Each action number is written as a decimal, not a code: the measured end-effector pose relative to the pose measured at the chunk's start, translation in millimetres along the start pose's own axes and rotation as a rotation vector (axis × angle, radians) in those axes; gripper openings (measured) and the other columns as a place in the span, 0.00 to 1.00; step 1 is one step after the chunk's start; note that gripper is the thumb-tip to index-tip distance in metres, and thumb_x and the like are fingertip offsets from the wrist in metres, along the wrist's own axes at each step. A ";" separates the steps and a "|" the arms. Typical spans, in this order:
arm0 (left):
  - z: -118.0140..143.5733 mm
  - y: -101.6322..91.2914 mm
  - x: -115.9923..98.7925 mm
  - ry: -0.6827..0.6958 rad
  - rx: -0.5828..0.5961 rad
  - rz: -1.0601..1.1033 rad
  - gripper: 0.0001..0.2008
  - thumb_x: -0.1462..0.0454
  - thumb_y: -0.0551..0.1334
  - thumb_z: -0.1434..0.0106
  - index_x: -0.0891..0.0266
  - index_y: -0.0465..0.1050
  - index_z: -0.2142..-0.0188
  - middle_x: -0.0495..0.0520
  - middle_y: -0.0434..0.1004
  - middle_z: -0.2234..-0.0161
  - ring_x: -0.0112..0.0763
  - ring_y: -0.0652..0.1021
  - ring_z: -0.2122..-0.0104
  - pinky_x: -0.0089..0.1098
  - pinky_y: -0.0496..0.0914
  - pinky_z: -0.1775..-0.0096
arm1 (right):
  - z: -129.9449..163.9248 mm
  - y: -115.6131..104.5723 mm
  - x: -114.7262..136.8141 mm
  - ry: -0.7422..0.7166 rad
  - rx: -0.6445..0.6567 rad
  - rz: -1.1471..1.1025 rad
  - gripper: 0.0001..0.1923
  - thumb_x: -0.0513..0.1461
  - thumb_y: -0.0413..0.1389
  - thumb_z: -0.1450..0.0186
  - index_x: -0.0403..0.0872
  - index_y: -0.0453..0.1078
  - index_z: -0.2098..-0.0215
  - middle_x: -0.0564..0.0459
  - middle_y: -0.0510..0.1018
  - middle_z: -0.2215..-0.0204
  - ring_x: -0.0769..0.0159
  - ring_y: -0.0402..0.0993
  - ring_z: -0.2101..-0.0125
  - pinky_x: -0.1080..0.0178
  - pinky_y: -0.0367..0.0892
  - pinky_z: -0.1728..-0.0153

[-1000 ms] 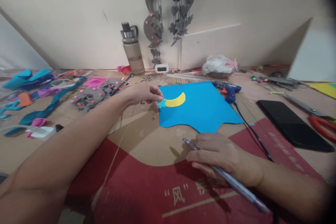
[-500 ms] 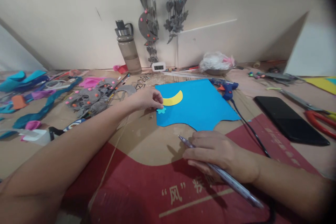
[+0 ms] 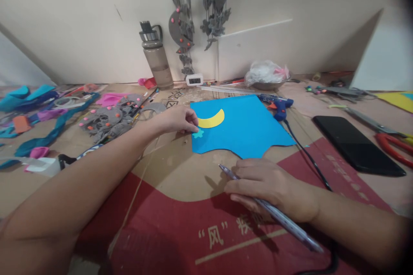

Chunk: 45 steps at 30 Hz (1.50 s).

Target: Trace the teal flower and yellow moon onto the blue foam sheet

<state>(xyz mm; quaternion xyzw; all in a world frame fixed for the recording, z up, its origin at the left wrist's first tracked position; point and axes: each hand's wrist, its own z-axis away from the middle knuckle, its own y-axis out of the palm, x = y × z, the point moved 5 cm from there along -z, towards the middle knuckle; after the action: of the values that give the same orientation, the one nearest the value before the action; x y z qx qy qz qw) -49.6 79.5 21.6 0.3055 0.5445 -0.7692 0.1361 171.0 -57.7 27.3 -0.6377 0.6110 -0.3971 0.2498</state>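
My left hand (image 3: 179,119) pinches a small teal flower (image 3: 198,133) at the near left corner of the blue sheet (image 3: 245,131), just below the yellow crescent (image 3: 211,120). My right hand (image 3: 269,187), nearer me, is closed around a pen (image 3: 277,217). Beyond it lie a glue gun (image 3: 280,106) and its cord; a phone (image 3: 358,146) sits to its right.

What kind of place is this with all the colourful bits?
Probably a home craft table: a blue glue gun, red-handled scissors and a blue foam sheet with a yellow moon lie on cardboard.
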 end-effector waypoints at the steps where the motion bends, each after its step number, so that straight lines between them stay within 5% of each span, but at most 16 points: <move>1: -0.4 0.0 0.8 0.004 -0.004 -0.011 0.11 0.61 0.68 0.50 0.63 0.75 0.68 0.47 0.76 0.76 0.25 0.74 0.78 0.25 0.65 0.75 | 0.2 0.1 0.0 0.001 -0.001 0.003 0.08 0.35 0.53 0.31 0.42 0.74 0.62 0.48 0.76 0.73 0.65 0.69 0.70 0.63 0.64 0.69; 45: -3.2 -0.5 1.8 0.038 -0.022 -0.129 0.13 0.56 0.67 0.51 0.61 0.75 0.68 0.49 0.78 0.73 0.29 0.75 0.73 0.26 0.65 0.72 | -2.1 1.4 -0.2 0.010 0.066 0.034 0.13 0.38 0.48 0.28 0.43 0.73 0.64 0.48 0.76 0.74 0.65 0.68 0.71 0.62 0.63 0.70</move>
<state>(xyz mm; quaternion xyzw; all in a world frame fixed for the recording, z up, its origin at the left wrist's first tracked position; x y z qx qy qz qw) -50.3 82.9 20.1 0.2827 0.5739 -0.7645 0.0791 168.4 -57.4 27.4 -0.6166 0.6097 -0.4157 0.2744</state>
